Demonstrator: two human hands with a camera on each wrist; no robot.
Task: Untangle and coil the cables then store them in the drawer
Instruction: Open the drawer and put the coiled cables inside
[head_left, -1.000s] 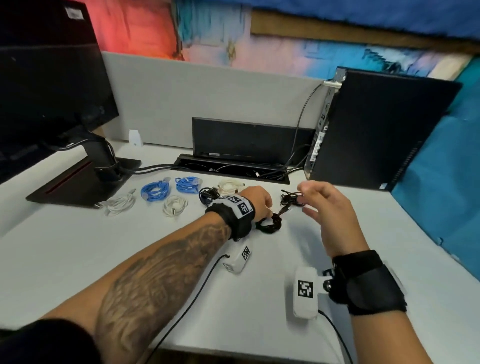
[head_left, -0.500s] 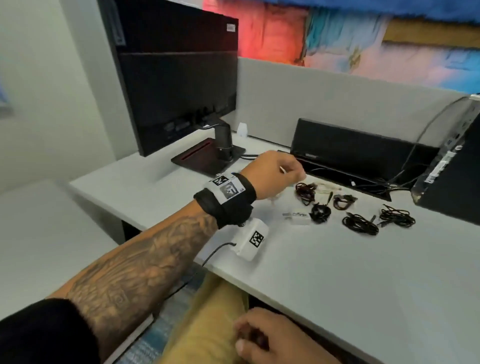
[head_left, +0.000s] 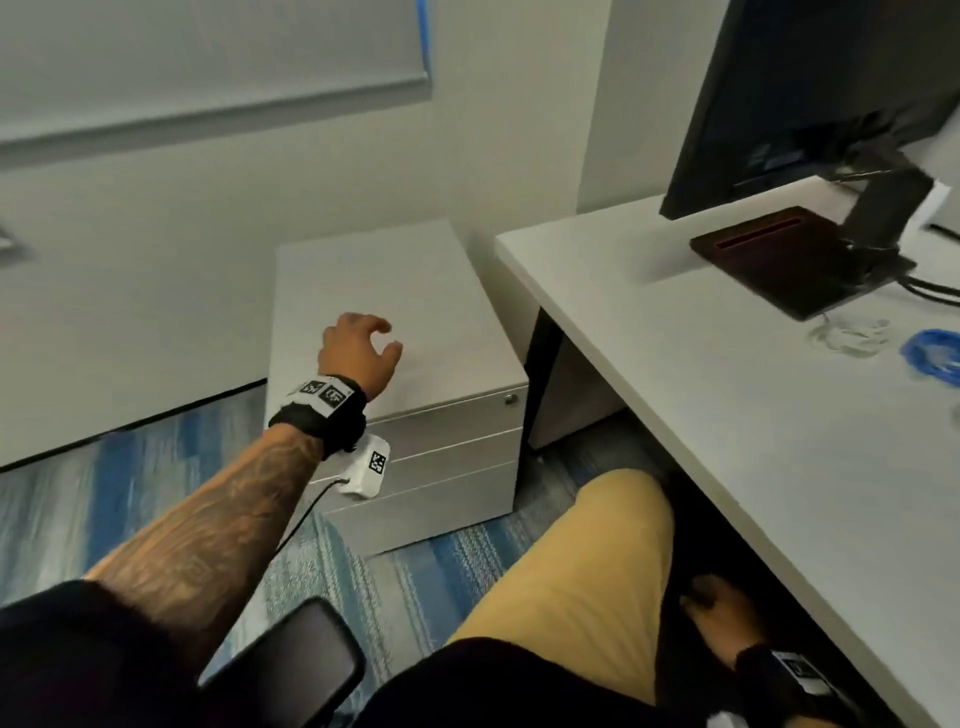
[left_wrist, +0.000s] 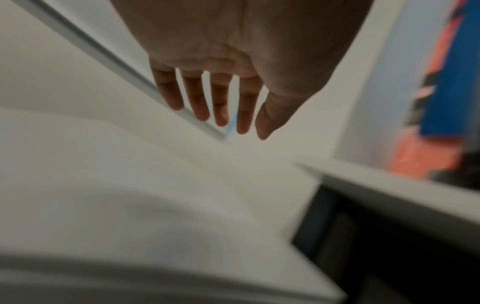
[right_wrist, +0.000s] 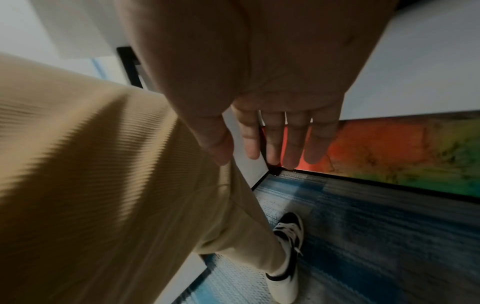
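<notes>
A grey drawer cabinet (head_left: 395, 291) stands on the floor left of the desk, its drawers (head_left: 452, 452) closed. My left hand (head_left: 358, 348) hovers over the cabinet top, fingers relaxed and empty; in the left wrist view the left hand (left_wrist: 221, 102) shows straight fingers above the pale top. My right hand (head_left: 722, 623) hangs under the desk edge beside my thigh, and the right wrist view shows the right hand (right_wrist: 272, 139) with straight fingers holding nothing. A coiled blue cable (head_left: 932, 356) and a coiled white cable (head_left: 849, 332) lie on the desk (head_left: 753, 415) at the right edge.
A monitor (head_left: 810, 88) on a dark base (head_left: 789, 254) occupies the desk's far end. A black chair armrest (head_left: 296, 660) is near my left elbow. My tan-trousered leg (head_left: 571, 571) fills the gap under the desk. Blue striped carpet (head_left: 104, 493) surrounds the cabinet.
My head has turned left from the desk's cables to the drawer cabinet. My left hand left the desk and moved over the cabinet top, empty. My right hand dropped below the desk.
</notes>
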